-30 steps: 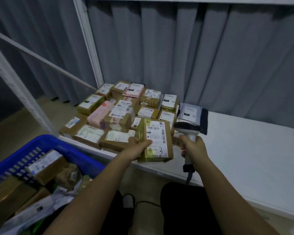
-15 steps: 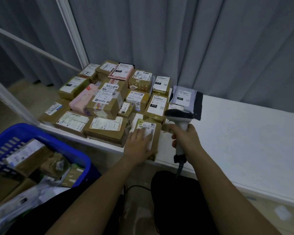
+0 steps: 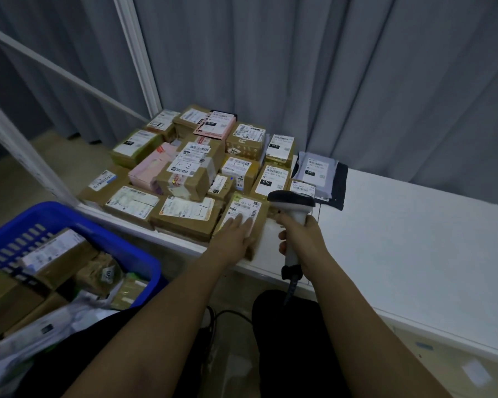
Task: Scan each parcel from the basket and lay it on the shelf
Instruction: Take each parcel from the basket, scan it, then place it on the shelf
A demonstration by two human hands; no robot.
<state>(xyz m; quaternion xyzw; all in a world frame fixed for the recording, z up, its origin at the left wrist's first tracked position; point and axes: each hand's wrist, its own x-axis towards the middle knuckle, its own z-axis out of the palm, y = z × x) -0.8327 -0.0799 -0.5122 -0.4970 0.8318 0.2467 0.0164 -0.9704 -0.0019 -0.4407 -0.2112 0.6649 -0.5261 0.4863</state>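
in the head view, the only one there is, the parcel (image 3: 243, 218) in hand is a small brown cardboard box with a white label on top, lying flat at the front edge of the white shelf (image 3: 414, 239), at the right end of the front row of the parcel pile (image 3: 196, 168). the left hand (image 3: 237, 235) rests on its lid with fingers straight and spread, pressing it down, not curled round it. the right hand (image 3: 299, 239), just right of that parcel, has its grip wrapped round the handle of the scanner (image 3: 292, 208), whose head sits above the box's far right corner and whose cable hangs down below the shelf edge. the box looks stiff and light, judging by its size and how one flat palm steadies it; the taped card should not be slippery, and taking it by the two long sides or sliding it from on top seems safest, keeping fingers off the label so the barcode stays readable. its near corner seems to sit right at the shelf lip, so it could tip off if nudged toward the person. left of the parcel and lower, off the shelf, stands the blue basket (image 3: 144, 254), a slotted plastic crate holding more brown boxes, a crumpled taped packet and pale soft mailer bags heaped loosely; how many are left cannot be counted. behind the parcel, the pile holds mostly brown boxes, one pink, and a grey mailer bag (image 3: 316, 168) lies at its right end.
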